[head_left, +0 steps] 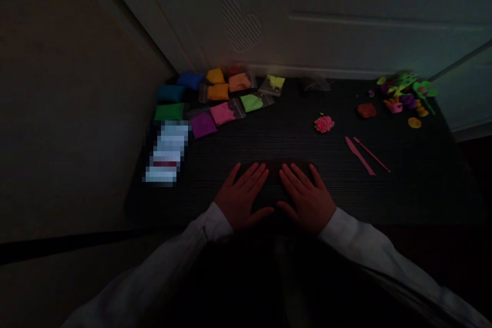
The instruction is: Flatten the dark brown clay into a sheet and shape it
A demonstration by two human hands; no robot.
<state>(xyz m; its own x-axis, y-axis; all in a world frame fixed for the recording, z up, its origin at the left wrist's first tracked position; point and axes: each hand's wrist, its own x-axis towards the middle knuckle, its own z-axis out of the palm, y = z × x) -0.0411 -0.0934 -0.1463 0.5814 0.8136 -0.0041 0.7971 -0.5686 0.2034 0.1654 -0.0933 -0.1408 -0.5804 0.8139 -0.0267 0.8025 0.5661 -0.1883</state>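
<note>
Both palms lie flat on the dark table (269, 143) at its near edge. My left hand (245, 195) has its fingers stretched out and holds nothing. Mirroring it, my right hand (306, 196) is spread open, thumb toward the left one, a small gap between them. Beyond my right hand sits a pink flower-like cluster of clay (324, 123). To its right lie a pink plastic knife (360, 156) and a thin pink modelling stick (371, 154), side by side. A reddish-brown lump of clay (366, 110) rests behind these tools.
Several bags of coloured clay, among them a purple one (203, 125) and a green one (169, 111), line the back left. A phone-like lit screen (168, 154), blurred, lies at left. Small clay models (407, 95) crowd the back right. A pale panel (326, 41) with a heart rises behind.
</note>
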